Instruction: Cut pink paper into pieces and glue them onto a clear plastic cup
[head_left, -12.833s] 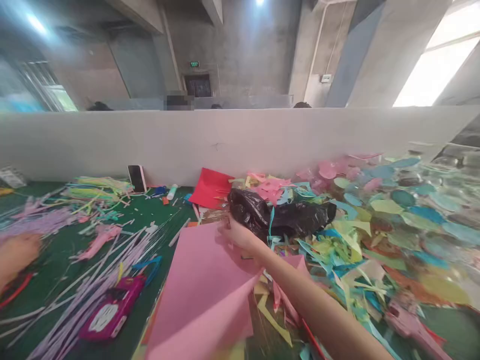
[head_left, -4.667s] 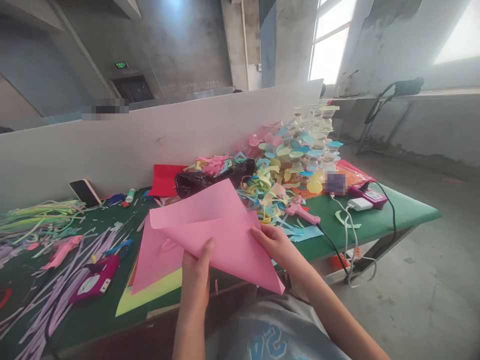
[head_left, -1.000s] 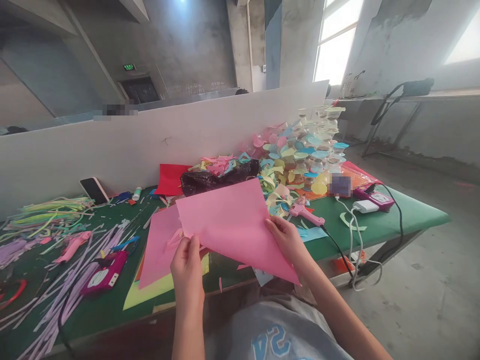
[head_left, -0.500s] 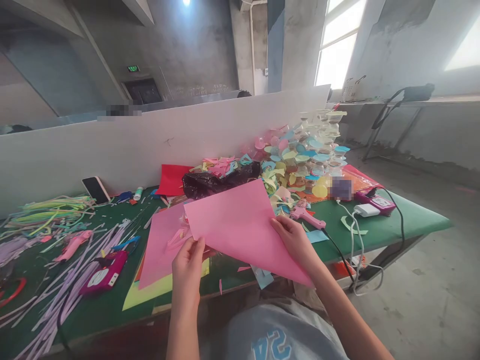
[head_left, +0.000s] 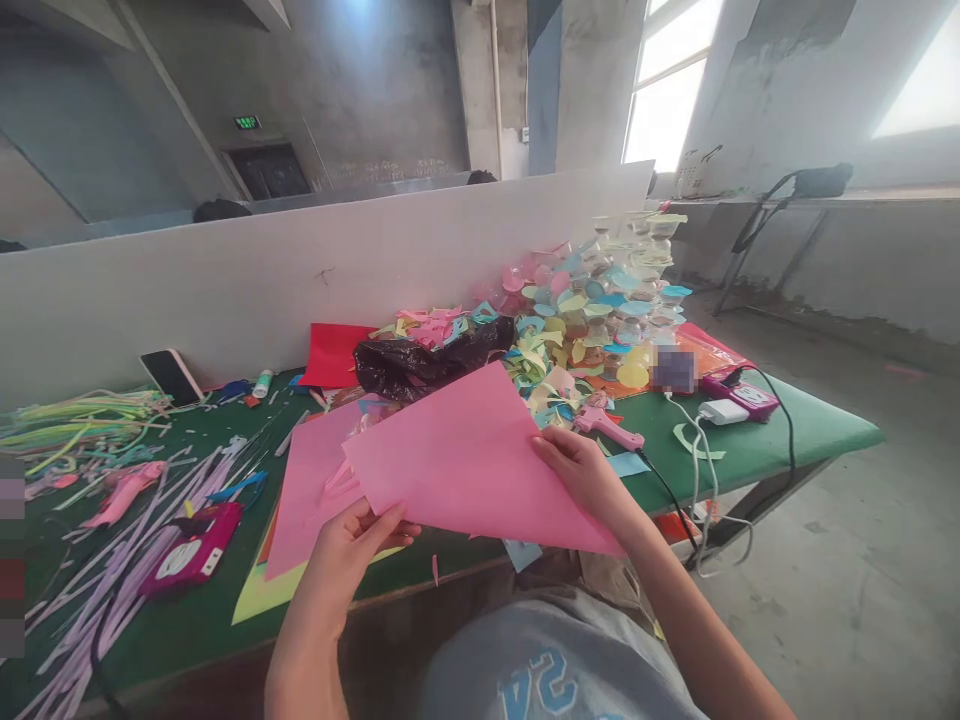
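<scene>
The left hand [head_left: 349, 548] pinches the pink sheet [head_left: 454, 450] near its lower-left corner; the right hand [head_left: 581, 472] grips its right edge. The sheet is suspended over the near side of the green table [head_left: 817, 412], partly covering a lower pink sheet [head_left: 301, 500].

One number is legible: "24", in blue digits with a pale outline, upside down to the camera, on the grey fabric shirt [head_left: 472, 660] at the near side. The lit green rectangular sign [head_left: 246, 123] on the far grey concrete wall [head_left: 390, 80] bears characters too small to read. Faint pale writing [head_left: 397, 171] low on that wall is illegible. The white label [head_left: 178, 563] on the magenta plastic box [head_left: 219, 530] at left cannot be read.
</scene>
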